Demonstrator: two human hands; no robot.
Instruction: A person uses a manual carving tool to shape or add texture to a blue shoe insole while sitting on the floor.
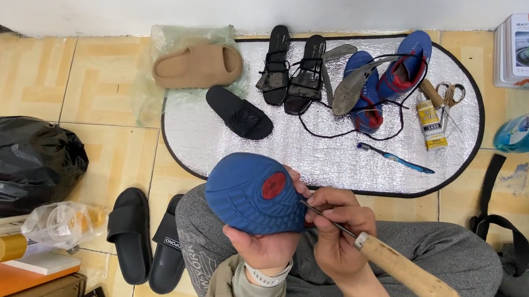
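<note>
- Left hand (pixel 265 245) closed from below around a blue shoe (pixel 257 194), sole turned up, held above the lap, near the front edge of a silver mat (pixel 318 152).
- Right hand (pixel 334 236) closed around a tool with a wooden handle (pixel 408 273); thin metal tip set against the sole's edge, just beside a red round patch (pixel 273 185).
- On the mat: a black slide (pixel 240 113), a pair of black strappy sandals (pixel 292 70), another blue shoe (pixel 382 82) with loose insoles and a black lace, scissors (pixel 448 94), a yellow tube (pixel 431 123), a blue toothbrush (pixel 396 159).
- Bare room left on the mat's front part, between slide and toothbrush.
- Clear plastic bag (pixel 176 41) at the mat's left edge, with a tan slide (pixel 199 65) on it.
- Black bag (pixel 4 162) on the tiled floor at left, closed, content hidden.
- Pair of black slides (pixel 144 238) beside the left knee.
</note>
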